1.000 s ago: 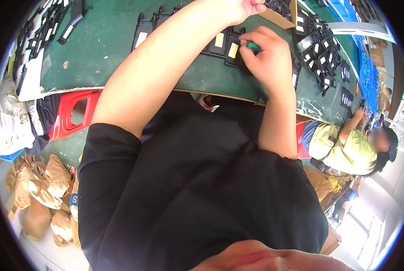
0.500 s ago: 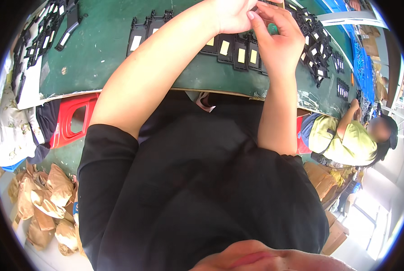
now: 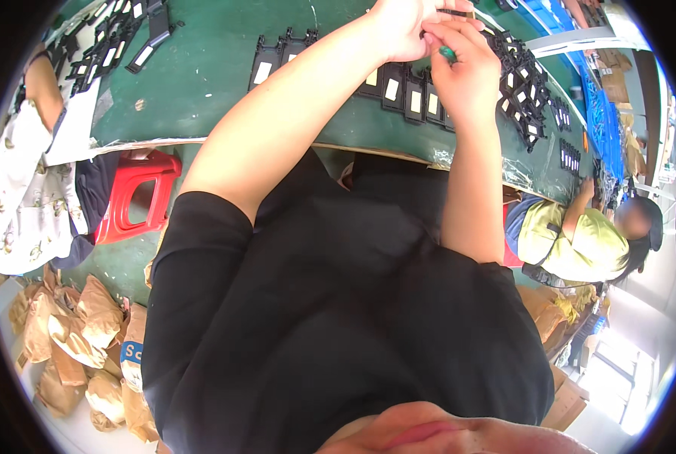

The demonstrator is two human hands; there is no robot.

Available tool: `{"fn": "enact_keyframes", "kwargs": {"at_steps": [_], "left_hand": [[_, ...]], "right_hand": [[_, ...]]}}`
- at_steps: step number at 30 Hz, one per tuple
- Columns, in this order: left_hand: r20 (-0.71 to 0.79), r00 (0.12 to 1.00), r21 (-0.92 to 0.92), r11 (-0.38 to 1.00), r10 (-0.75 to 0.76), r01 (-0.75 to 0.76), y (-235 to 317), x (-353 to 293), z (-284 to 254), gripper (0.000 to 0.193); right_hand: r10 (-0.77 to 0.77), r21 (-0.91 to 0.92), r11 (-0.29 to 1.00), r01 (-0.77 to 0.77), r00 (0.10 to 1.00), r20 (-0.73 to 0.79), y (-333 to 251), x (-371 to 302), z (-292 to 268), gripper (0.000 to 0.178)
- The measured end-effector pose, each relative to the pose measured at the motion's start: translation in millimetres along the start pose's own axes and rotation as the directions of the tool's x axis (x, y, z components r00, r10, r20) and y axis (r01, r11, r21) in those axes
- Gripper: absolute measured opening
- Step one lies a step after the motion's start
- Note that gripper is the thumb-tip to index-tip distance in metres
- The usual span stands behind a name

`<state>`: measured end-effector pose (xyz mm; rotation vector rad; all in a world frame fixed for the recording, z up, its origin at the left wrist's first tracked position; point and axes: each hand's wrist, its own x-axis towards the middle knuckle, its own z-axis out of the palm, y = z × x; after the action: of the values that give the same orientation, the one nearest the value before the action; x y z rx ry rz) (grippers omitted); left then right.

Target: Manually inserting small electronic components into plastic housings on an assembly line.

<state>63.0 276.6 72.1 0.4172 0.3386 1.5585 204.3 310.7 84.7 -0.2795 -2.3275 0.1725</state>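
Both my hands meet above the workbench at the top edge, over a row of parts. My left hand [image 3: 404, 32] has its palm turned up and its visible fingers stretched out to the right; part of it is cut off by the frame. My right hand [image 3: 466, 64] is closed, fingertips against the left palm, with a small green object [image 3: 447, 54] showing between thumb and fingers. Its kind is not clear, and whatever lies between the fingertips is hidden. Below the hands, flat black plastic parts [image 3: 413, 103] with pale labels lie side by side.
More black labelled parts heap up at the right [image 3: 523, 94] and far left [image 3: 107, 53] of the green workbench [image 3: 194, 98]. A red stool [image 3: 137, 197] and brown paper bags [image 3: 99, 310] stand at left. A person in yellow [image 3: 580, 246] sits at right; another person's arm [image 3: 44, 91] shows far left.
The whole view has shifted, so the bench parts and red stool appear farther right. My hands stay together; the green object has turned slightly. The arm at far left has come into view.
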Motion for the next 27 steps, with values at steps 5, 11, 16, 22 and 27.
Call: {"fn": "enact_keyframes", "kwargs": {"at_steps": [5,11,16,22,27], "left_hand": [[-0.02,1.0,-0.084,0.996,-0.009,0.007,5,1,-1,0.089],[0.089,0.996,-0.114,0.993,0.029,-0.018,5,5,-7,0.088],[-0.06,0.998,-0.067,0.998,0.017,-0.022,8,10,1,0.08],[-0.118,0.993,0.006,0.999,-0.032,0.033,22,1,17,0.074],[0.011,0.999,0.051,0.998,-0.03,0.029,39,-11,1,0.075]], "right_hand": [[-0.026,-0.004,1.0,0.027,0.997,0.068,0,4,-7,0.026],[-0.048,-0.079,0.996,0.047,0.999,-0.016,3,4,-2,0.022],[-0.006,-0.144,0.99,0.006,1.0,0.003,-5,11,1,0.016],[-0.059,0.044,0.997,0.059,0.998,-0.007,-4,20,-7,0.014],[-0.013,0.037,0.999,0.016,0.996,-0.09,0,17,15,0.017]]}}
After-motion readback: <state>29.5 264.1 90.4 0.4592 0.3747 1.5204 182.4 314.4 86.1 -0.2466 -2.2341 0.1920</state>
